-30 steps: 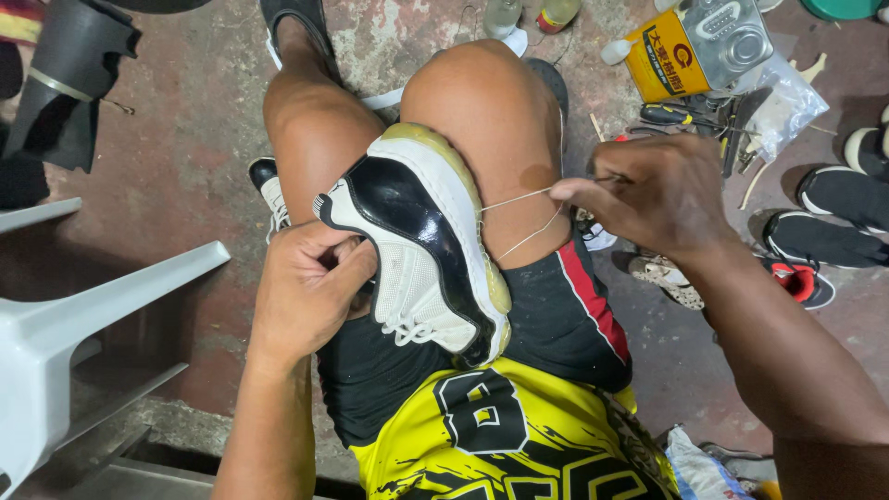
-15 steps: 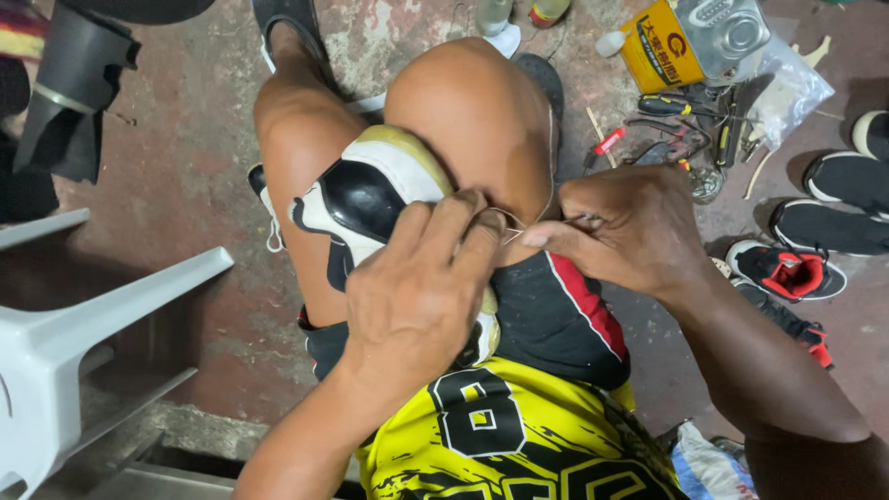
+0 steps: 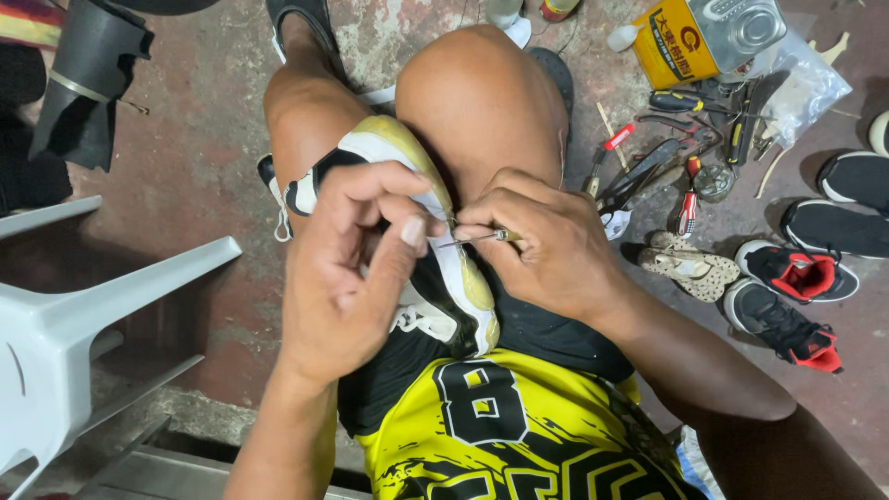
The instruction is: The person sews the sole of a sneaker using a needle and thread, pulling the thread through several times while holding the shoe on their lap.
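Sneaker: a black-and-white sneaker (image 3: 407, 250) with a yellowed sole is lying wedged between the person's knees, sole edge facing up; it is serving as the landmark for every line below.
Awl: a thin metal awl (image 3: 477, 238) is pointing its tip at the sneaker's sole edge, near the middle of the shoe.
Right hand: the right hand (image 3: 546, 245) is sitting just right of the sneaker, its fingers curled tight and pressed together, pinching the awl's handle end between thumb and forefinger.
Left hand: the left hand (image 3: 347, 268) is lying over the sneaker's upper, covering much of it; its fingers (image 3: 407, 231) are bent and drawn close, thumb and forefinger tips meeting at the sole edge just beside the awl's tip. Whether they are pinching a thread there cannot be told.
Knees: the bare knees (image 3: 477, 102) are pressing against the sneaker from both sides.
Jersey: a yellow-and-black jersey (image 3: 500, 435) is showing below the sneaker.
Tools: a heap of hand tools (image 3: 667, 171) with red and black handles is lying on the floor, well to the right of the sneaker.
Tin: a yellow tin (image 3: 671, 42) is standing above right of the sneaker, beyond the tools.
Other shoes: black and red shoes (image 3: 787, 287) are lying far to the right of the sneaker.
Chair: a white plastic chair (image 3: 83, 315) is standing well left of the sneaker.
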